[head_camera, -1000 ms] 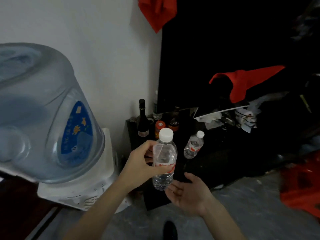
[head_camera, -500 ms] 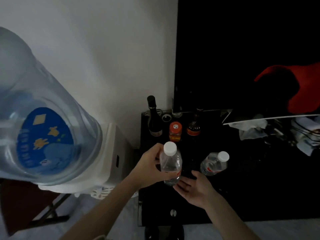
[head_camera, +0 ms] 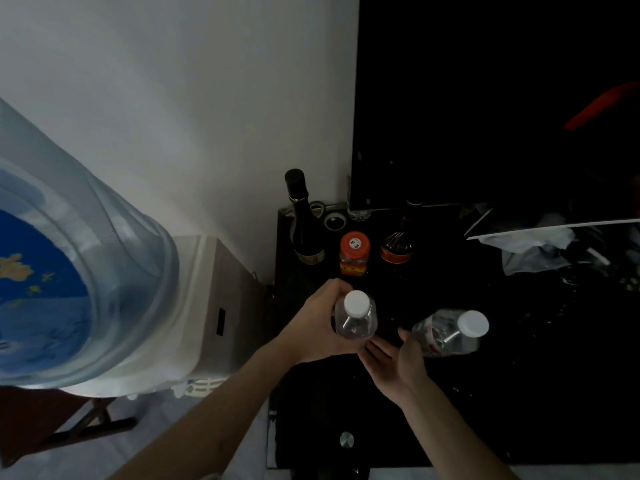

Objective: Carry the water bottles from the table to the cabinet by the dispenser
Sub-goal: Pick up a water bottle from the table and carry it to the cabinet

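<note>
My left hand grips a clear water bottle with a white cap, held upright over the left part of the black cabinet. My right hand is open, palm up, just right of that bottle's base and holding nothing. A second clear water bottle with a white cap stands on the cabinet top beside my right fingers. The water dispenser with its big blue jug stands left of the cabinet.
At the cabinet's back stand a dark wine bottle, an orange-lidded jar and a small dark bottle. A black screen rises behind. Crumpled plastic and papers lie to the right. A knob marks the cabinet front.
The view has closed in on the cabinet and tilted down. My left hand has lowered the bottle toward the cabinet top. My right hand stays open beside it.
</note>
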Tool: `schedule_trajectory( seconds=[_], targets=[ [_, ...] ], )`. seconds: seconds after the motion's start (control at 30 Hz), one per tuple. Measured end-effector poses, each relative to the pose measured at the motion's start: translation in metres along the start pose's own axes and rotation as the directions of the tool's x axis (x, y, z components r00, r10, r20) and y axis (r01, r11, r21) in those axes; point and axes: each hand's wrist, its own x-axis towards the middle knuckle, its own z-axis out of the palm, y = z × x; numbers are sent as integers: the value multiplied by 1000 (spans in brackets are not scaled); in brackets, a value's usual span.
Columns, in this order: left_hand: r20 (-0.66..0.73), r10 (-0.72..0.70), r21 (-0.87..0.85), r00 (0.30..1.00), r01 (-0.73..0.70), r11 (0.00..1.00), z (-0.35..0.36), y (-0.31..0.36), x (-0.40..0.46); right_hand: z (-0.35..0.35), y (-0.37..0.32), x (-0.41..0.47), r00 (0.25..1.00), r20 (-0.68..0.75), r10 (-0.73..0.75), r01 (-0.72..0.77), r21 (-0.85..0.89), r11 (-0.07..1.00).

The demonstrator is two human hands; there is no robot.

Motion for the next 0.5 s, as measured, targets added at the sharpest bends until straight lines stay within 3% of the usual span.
schedule_trajectory(
  seconds=[0.3,0.5],
  targets=[
    [33,6,7,999,-7,1000,20,-13,9,-8,2,13,994,-20,-108,107,-26,994],
    [47,-36,-100,998,41,994,19,-19,11,-11,1,10,998,-20,-64,63,-59,996]
  ],
)
